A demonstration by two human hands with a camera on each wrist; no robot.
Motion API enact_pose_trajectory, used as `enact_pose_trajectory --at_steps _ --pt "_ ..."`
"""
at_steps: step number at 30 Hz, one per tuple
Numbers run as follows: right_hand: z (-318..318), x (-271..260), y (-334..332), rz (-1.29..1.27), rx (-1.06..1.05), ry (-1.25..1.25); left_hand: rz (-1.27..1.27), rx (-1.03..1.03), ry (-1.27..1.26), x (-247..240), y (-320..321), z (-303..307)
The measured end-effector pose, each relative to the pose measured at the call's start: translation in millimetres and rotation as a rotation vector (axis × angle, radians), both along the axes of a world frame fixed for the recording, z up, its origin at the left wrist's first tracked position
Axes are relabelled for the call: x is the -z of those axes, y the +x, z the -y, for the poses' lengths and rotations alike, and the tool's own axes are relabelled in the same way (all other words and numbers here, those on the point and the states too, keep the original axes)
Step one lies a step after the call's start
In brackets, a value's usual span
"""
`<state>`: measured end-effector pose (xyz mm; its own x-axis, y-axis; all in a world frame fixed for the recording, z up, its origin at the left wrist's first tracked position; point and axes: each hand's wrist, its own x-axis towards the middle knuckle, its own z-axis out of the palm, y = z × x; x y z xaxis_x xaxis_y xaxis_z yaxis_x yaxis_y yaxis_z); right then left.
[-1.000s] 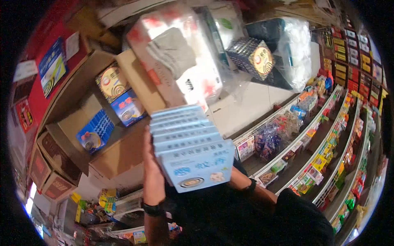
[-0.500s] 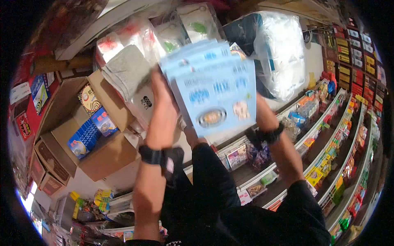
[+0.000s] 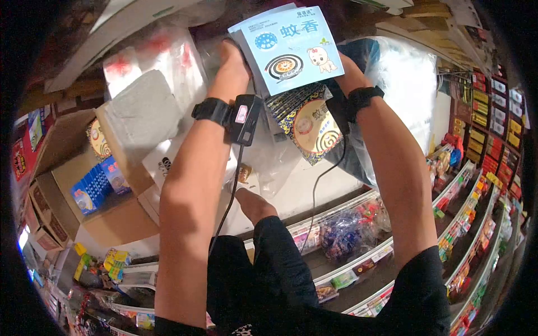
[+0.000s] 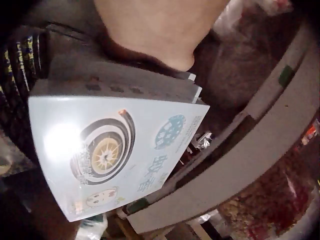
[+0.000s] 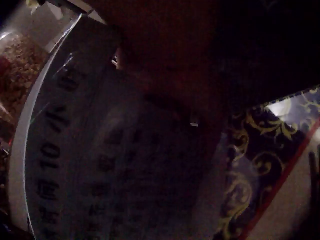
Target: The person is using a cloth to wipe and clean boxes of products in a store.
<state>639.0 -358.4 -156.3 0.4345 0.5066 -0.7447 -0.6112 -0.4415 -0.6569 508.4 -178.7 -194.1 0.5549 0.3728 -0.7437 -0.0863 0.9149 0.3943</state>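
A stack of light blue mosquito coil boxes (image 3: 300, 50) is held up at the top middle of the head view, its front printed with a black coil and a cartoon baby. My left hand (image 3: 232, 70) grips the stack's left side, and my right hand (image 3: 350, 73) holds its right side. In the left wrist view the front box (image 4: 115, 150) faces the camera, with the other boxes layered behind it. The right wrist view is dark, with a printed box side (image 5: 55, 160) close up. Just below the stack lie black-and-gold mosquito coil boxes (image 3: 311, 131).
At left, an open carton (image 3: 120, 215) contains several dark blue mosquito coil boxes (image 3: 92, 190). Plastic-wrapped packs (image 3: 182, 61) with a grey cloth (image 3: 145, 109) on them lie beside it. A clear-wrapped white bundle (image 3: 400, 101) stands right. Tiered snack shelves (image 3: 386, 252) run along the lower right.
Both hands have carried the light blue stack forward and away from the body, up in the head view. It now overlaps the area above the black-and-gold boxes, its front box facing the head camera.
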Motion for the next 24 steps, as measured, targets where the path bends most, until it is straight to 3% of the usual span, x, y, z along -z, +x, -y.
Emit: enact_pose_trajectory --at_steps 2,4,5,8,9,13,15,17,18,20,21,22,23,24 --pt "-1.0 21.3 15.6 0.000 -0.002 -0.016 0.035 0.026 0.023 17.5 13.0 6.9" --pt "-2.2 42.9 32.0 0.003 0.002 -0.023 0.067 0.127 0.417 6.5 -5.7 34.1" --pt "0.9 50.1 37.6 0.010 0.003 -0.025 0.022 0.009 0.039 29.8 14.8 32.5" --pt "9.7 48.1 33.2 0.011 0.161 0.008 -0.003 0.017 -0.006 4.8 4.8 44.0" --pt "-4.0 27.0 24.6 -0.001 0.134 -0.141 -0.007 0.058 0.017 4.3 1.1 46.6" --pt "-6.8 23.7 41.0 0.013 0.232 -0.019 -0.009 0.150 0.120 -8.1 -6.9 41.5" --pt "-12.7 15.9 46.2 0.228 0.227 -0.156 -0.201 0.129 0.136 -18.4 -25.1 39.5" --pt "-18.1 7.2 39.6 0.780 0.101 -0.284 -0.335 0.164 0.266 -14.0 -49.8 39.1" --pt "-20.2 -3.5 34.5 1.003 0.014 -0.318 -0.243 0.243 0.380 -14.1 -69.6 37.9" --pt "-35.3 -80.7 -30.4 1.439 0.097 -0.124 -0.049 0.350 0.496 -45.2 -115.7 41.4" --pt "-41.5 -45.9 -35.0 1.704 0.096 -0.124 -0.052 0.374 0.552 -62.2 -136.9 46.8" --pt "-42.9 -62.1 -76.1 1.587 0.020 -0.273 -0.048 0.451 0.587 -71.5 -163.7 48.9" --pt "-51.9 -62.9 -112.1 1.493 0.114 -0.043 -0.041 0.536 0.624 -77.6 -192.8 50.9" --pt "-50.8 -75.0 -145.7 1.258 -0.012 0.005 -0.061 0.605 0.616 -89.6 -222.2 55.5"
